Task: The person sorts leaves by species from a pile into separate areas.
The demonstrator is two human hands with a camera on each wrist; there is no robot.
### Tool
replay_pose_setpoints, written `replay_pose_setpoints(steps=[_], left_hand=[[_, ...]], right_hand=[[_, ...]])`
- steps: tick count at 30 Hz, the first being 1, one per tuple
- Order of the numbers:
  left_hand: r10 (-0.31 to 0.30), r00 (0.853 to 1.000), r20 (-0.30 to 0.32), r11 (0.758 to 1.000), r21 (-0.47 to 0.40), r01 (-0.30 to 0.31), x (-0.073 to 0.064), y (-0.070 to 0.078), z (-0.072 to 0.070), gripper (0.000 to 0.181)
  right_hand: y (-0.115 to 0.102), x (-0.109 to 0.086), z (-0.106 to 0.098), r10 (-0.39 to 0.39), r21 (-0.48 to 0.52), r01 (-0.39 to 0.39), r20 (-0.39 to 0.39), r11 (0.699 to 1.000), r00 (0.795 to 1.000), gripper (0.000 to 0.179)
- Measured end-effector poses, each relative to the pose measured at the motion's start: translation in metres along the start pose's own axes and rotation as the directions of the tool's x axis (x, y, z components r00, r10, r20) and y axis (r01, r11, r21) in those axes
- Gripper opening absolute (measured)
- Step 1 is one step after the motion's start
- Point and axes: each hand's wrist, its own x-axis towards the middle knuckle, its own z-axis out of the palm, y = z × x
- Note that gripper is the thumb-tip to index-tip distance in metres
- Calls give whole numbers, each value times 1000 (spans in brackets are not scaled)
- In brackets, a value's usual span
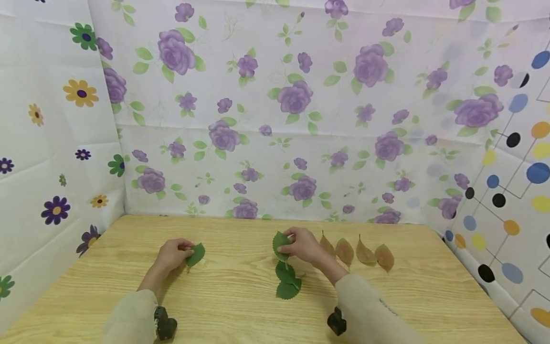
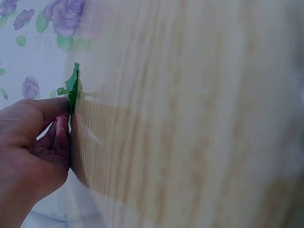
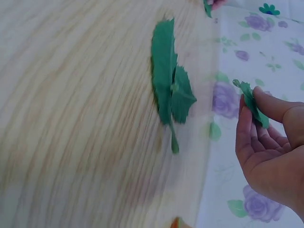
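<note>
On the left side of the table, my left hand (image 1: 173, 254) pinches a green leaf (image 1: 196, 255) with toothed edges. The left wrist view shows that leaf (image 2: 73, 88) edge-on, close against the wood, with thumb and fingertips at its side. Near the middle, my right hand (image 1: 302, 244) holds another green leaf (image 1: 281, 244) between thumb and fingers; in the right wrist view this leaf (image 3: 254, 105) is raised off the table. Just below it in the head view, two green leaves (image 1: 287, 282) lie overlapping on the wood, one stem pointing right.
To the right of my right hand, several reddish-brown and green leaves (image 1: 365, 253) lie in a row, the leftmost partly behind the wrist. The wooden table (image 1: 232, 306) meets a flowered cloth (image 1: 266, 177) at the back, with patterned cloths at both sides.
</note>
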Motion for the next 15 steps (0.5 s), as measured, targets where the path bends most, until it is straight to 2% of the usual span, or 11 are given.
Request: replay_pose_setpoints(steps=[5, 15], left_hand=[[3, 1000, -1, 1000, -6, -3, -1, 0, -1, 21], [10, 1000, -11, 1000, -15, -10, -3, 2, -2, 20]], right_hand=[[0, 14, 16, -24, 39, 23, 0, 999, 1000, 46], [-10, 25, 43, -24, 56, 22, 34, 998, 999, 31]])
